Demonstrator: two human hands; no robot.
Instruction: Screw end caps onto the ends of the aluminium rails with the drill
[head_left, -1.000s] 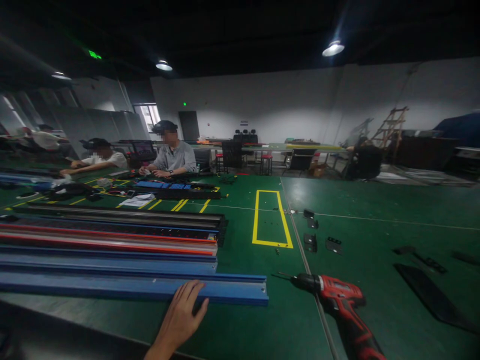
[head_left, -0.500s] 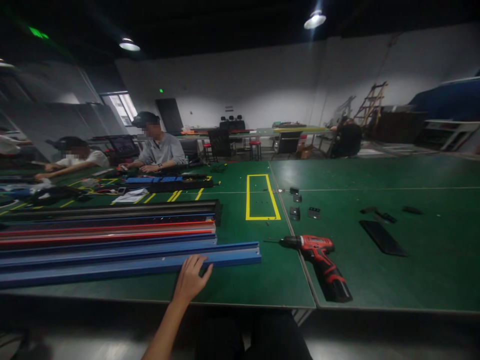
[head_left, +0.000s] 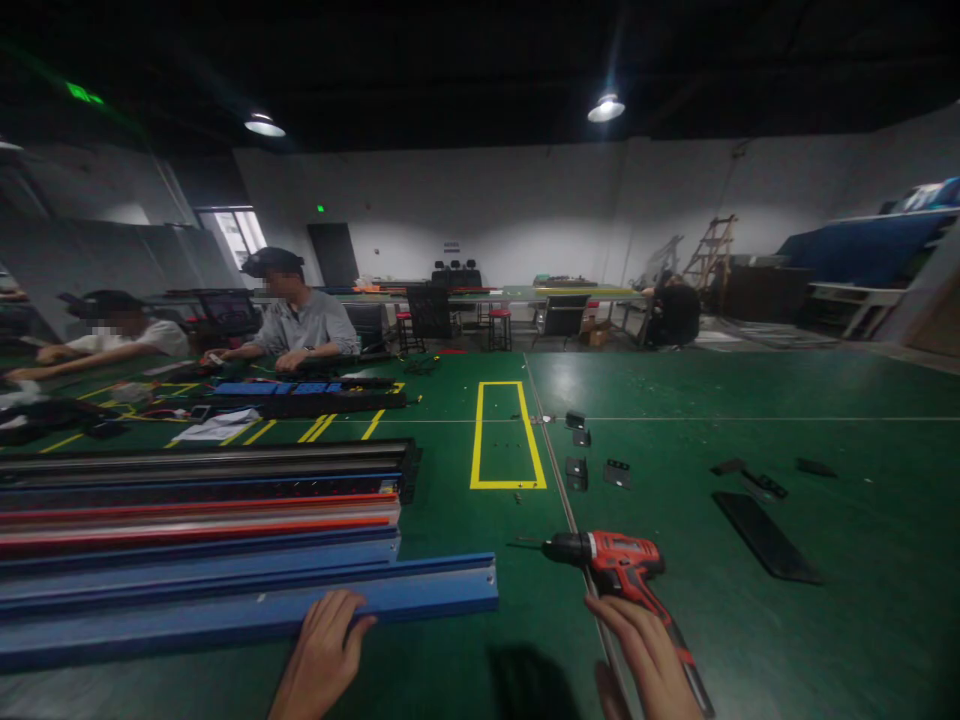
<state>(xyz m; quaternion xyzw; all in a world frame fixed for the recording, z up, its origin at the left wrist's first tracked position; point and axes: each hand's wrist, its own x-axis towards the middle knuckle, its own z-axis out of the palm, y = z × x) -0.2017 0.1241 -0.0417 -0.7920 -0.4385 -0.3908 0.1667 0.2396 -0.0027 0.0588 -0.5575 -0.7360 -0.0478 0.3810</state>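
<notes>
One long, straight, channel-shaped blue rail [head_left: 431, 591] lies under the left hand [head_left: 324, 648].

Two long blue metal channels [head_left: 225, 612], one red-and-black cordless drill [head_left: 626, 551], four small black angled brackets [head_left: 576, 475], one yellow tape rectangle [head_left: 499, 486], two red-seated stools [head_left: 500, 314]

The table [head_left: 750, 400] has a smooth green top with a soft sheen, brightest toward its far edge. Toward the near edge, the blue rail [head_left: 439, 590] looks like coated metal, smooth and satin. The drill [head_left: 628, 550] has a red and black plastic-looking body with a thin metal bit [head_left: 527, 542]. The black brackets [head_left: 618, 474] look matt, whether metal or plastic unclear. Nearer the right edge, the dark plate [head_left: 761, 537] is smooth and dull. Toward the left edge lies matt, creased white paper [head_left: 219, 427].
</notes>
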